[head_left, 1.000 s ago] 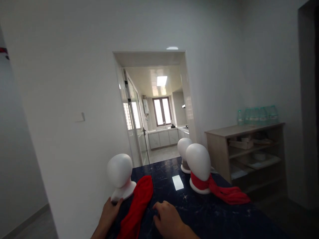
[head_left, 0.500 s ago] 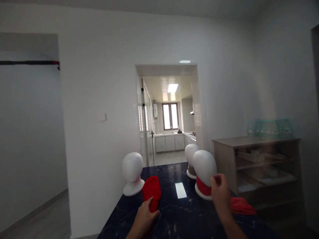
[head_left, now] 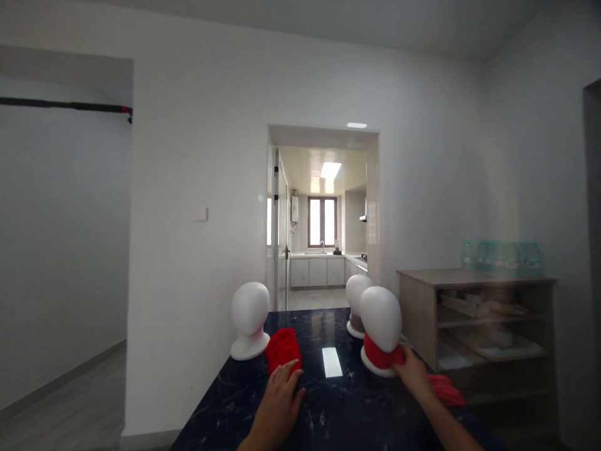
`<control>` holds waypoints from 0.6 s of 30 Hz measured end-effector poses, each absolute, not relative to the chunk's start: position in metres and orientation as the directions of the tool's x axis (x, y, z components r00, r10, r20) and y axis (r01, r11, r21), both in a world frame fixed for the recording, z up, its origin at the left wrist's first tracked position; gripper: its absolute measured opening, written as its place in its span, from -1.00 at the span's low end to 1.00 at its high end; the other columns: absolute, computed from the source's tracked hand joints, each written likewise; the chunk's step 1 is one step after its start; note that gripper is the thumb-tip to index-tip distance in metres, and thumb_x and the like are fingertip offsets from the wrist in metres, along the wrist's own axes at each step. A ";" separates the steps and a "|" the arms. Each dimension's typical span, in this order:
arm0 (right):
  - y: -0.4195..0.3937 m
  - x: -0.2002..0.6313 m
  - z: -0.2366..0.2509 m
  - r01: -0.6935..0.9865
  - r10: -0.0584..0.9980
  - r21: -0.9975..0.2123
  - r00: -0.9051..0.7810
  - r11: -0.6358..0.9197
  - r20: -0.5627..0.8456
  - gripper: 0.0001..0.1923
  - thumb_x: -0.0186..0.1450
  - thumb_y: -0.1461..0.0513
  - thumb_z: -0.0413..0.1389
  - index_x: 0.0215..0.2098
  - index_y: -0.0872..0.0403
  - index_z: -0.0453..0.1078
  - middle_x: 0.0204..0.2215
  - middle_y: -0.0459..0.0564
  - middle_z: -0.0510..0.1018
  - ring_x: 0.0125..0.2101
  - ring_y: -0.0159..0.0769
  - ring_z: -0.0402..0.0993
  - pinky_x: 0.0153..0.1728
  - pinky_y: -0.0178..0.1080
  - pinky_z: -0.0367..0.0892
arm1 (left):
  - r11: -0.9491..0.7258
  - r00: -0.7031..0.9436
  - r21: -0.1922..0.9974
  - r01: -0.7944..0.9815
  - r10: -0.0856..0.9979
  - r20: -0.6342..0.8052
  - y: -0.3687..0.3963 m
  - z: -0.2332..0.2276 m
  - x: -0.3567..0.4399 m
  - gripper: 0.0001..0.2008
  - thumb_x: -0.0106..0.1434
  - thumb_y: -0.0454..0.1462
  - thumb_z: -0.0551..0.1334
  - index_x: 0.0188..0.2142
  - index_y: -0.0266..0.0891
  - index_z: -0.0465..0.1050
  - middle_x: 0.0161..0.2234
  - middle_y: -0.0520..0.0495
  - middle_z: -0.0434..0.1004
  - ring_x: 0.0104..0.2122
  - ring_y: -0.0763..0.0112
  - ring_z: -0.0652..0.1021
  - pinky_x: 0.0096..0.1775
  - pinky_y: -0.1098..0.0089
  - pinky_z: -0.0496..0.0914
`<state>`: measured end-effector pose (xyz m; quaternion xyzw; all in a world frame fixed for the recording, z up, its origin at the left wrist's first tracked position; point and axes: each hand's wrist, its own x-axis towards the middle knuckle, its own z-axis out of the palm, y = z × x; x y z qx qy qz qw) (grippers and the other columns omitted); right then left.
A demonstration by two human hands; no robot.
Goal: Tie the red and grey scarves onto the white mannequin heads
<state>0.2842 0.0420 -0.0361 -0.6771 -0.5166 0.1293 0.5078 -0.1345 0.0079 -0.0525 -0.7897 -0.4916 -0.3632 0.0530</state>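
A white mannequin head (head_left: 380, 316) stands upright at the right of the dark table, with a red neck scarf (head_left: 375, 354) wrapped around its neck. My right hand (head_left: 413, 374) pinches the scarf's edge at the right side of that neck. A piece of red cloth (head_left: 283, 347) lies on the table left of the middle. Over its near edge my left hand (head_left: 283, 391) rests with fingers stretched out, touching the cloth without gripping it. Just beyond the cloth, at the left, is a bare mannequin head (head_left: 250, 313).
Behind the right-hand head stands another white head (head_left: 359, 293) with something greyish at its neck. More red fabric (head_left: 446, 389) lies beyond my right forearm. A wooden shelf unit (head_left: 417, 294) with bottles (head_left: 509, 257) on top is at the right. The table (head_left: 328, 413) has a dark marbled top.
My right hand has gone down from beside the head's cheek to the scarf and pinches it. My left hand's fingers have stretched forward over the red cloth. The camera view has shifted slightly.
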 end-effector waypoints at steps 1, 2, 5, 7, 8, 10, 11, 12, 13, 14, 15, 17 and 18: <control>0.042 0.281 -0.037 0.573 0.831 -0.818 0.433 0.045 0.349 -0.55 0.08 0.19 0.21 -0.02 0.00 0.52 -0.19 0.06 0.73 -0.05 0.05 0.66 -0.03 -0.11 0.39 | -0.558 0.290 0.291 0.777 0.728 0.622 0.002 -0.046 -0.132 -0.67 0.39 -0.25 0.19 0.10 -0.04 0.54 0.29 -0.11 0.48 0.30 0.09 0.43 0.38 0.02 0.23; 0.042 0.277 -0.038 0.579 0.833 -0.814 0.429 0.043 0.349 -0.54 0.11 0.18 0.19 0.00 0.02 0.50 -0.18 0.08 0.72 -0.06 0.06 0.66 -0.04 -0.10 0.39 | -0.605 0.332 0.316 0.731 0.720 0.610 -0.005 -0.039 -0.128 -0.69 0.38 -0.28 0.19 0.06 -0.03 0.56 0.25 -0.10 0.51 0.26 0.10 0.46 0.35 0.07 0.27; 0.037 0.256 -0.042 0.586 0.836 -0.809 0.416 0.055 0.358 -0.49 0.16 0.13 0.16 0.08 0.04 0.45 -0.11 0.13 0.71 -0.06 0.07 0.65 -0.06 -0.09 0.37 | -0.663 0.415 0.468 0.585 0.740 0.530 -0.026 -0.023 -0.107 -0.74 0.35 -0.32 0.19 -0.06 -0.03 0.59 0.06 -0.07 0.63 0.11 0.16 0.56 0.22 0.18 0.38; 0.031 0.235 -0.044 0.567 0.832 -0.821 0.419 0.073 0.363 -0.51 0.17 0.10 0.16 0.06 0.02 0.43 -0.08 0.11 0.71 -0.07 0.05 0.64 -0.08 -0.10 0.37 | -0.621 0.410 0.615 0.486 0.784 0.467 -0.036 -0.021 -0.087 -0.76 0.32 -0.32 0.20 -0.12 -0.03 0.63 -0.04 -0.05 0.67 0.03 0.18 0.60 0.16 0.22 0.40; 0.026 0.223 -0.045 0.551 0.833 -0.830 0.419 0.083 0.362 -0.55 0.16 0.09 0.17 0.01 0.01 0.44 -0.11 0.10 0.71 -0.10 0.04 0.65 -0.11 -0.11 0.37 | -0.592 0.399 0.683 0.428 0.802 0.445 -0.039 -0.023 -0.075 -0.75 0.30 -0.31 0.21 -0.13 -0.04 0.64 -0.05 -0.04 0.68 0.03 0.18 0.60 0.16 0.23 0.40; 0.016 0.197 -0.049 0.492 0.850 -0.863 0.401 0.114 0.341 -0.65 0.12 0.08 0.22 -0.14 0.00 0.45 -0.21 0.07 0.71 -0.18 0.02 0.64 -0.17 -0.13 0.37 | -0.537 0.384 0.795 0.281 0.823 0.420 -0.040 -0.030 -0.051 -0.70 0.25 -0.32 0.23 -0.08 -0.06 0.66 -0.02 -0.05 0.70 0.05 0.17 0.61 0.17 0.23 0.39; 0.011 0.185 -0.051 0.440 0.866 -0.888 0.382 0.138 0.324 -0.68 0.09 0.08 0.25 -0.20 0.00 0.45 -0.26 0.06 0.71 -0.22 0.00 0.64 -0.21 -0.13 0.37 | -0.500 0.371 0.842 0.201 0.835 0.407 -0.039 -0.034 -0.039 -0.67 0.23 -0.32 0.24 -0.05 -0.09 0.66 0.00 -0.08 0.70 0.06 0.15 0.61 0.17 0.23 0.40; 0.006 0.174 -0.054 0.370 0.887 -0.915 0.352 0.162 0.299 -0.69 0.05 0.09 0.28 -0.25 0.01 0.45 -0.31 0.05 0.71 -0.25 -0.01 0.63 -0.23 -0.14 0.38 | -0.452 0.351 0.883 0.126 0.853 0.387 -0.037 -0.039 -0.028 -0.64 0.21 -0.31 0.25 -0.02 -0.13 0.65 0.02 -0.11 0.70 0.06 0.12 0.62 0.16 0.21 0.41; 0.002 0.164 -0.058 0.284 0.909 -0.941 0.317 0.183 0.272 -0.69 0.01 0.10 0.30 -0.30 0.01 0.45 -0.34 0.04 0.70 -0.29 -0.03 0.62 -0.25 -0.15 0.39 | -0.397 0.328 0.916 0.059 0.874 0.358 -0.034 -0.044 -0.018 -0.63 0.19 -0.29 0.26 -0.01 -0.18 0.64 0.02 -0.16 0.70 0.06 0.08 0.63 0.15 0.19 0.43; -0.003 0.157 -0.061 0.185 0.930 -0.963 0.276 0.198 0.244 -0.69 -0.03 0.12 0.32 -0.33 0.02 0.45 -0.37 0.03 0.70 -0.31 -0.05 0.61 -0.26 -0.16 0.40 | -0.340 0.304 0.940 0.002 0.896 0.323 -0.031 -0.048 -0.010 -0.62 0.18 -0.26 0.27 -0.01 -0.22 0.63 0.02 -0.21 0.71 0.05 0.04 0.64 0.15 0.16 0.44; -0.007 0.151 -0.063 0.084 0.951 -0.976 0.224 0.201 0.215 -0.69 -0.07 0.14 0.34 -0.36 0.03 0.45 -0.39 0.02 0.69 -0.33 -0.07 0.60 -0.26 -0.16 0.42 | -0.288 0.282 0.957 -0.042 0.915 0.288 -0.029 -0.052 -0.003 -0.62 0.18 -0.22 0.28 -0.02 -0.25 0.63 0.01 -0.25 0.71 0.05 0.00 0.65 0.14 0.14 0.45; -0.015 0.148 -0.066 -0.090 0.981 -0.982 0.120 0.165 0.154 -0.70 -0.11 0.15 0.34 -0.42 0.03 0.45 -0.44 0.00 0.67 -0.36 -0.10 0.60 -0.25 -0.15 0.44 | -0.212 0.240 0.974 -0.082 0.944 0.226 -0.027 -0.058 0.007 -0.63 0.16 -0.16 0.32 -0.08 -0.28 0.63 -0.02 -0.31 0.72 0.04 -0.07 0.66 0.13 0.12 0.46; -0.020 0.148 -0.065 -0.147 0.989 -0.981 0.086 0.130 0.119 -0.72 -0.11 0.13 0.33 -0.43 0.03 0.45 -0.46 -0.01 0.66 -0.37 -0.11 0.60 -0.24 -0.15 0.44 | -0.181 0.219 0.980 -0.086 0.956 0.196 -0.026 -0.060 0.010 -0.62 0.14 -0.12 0.34 -0.10 -0.28 0.64 -0.04 -0.33 0.73 0.03 -0.09 0.66 0.11 0.11 0.47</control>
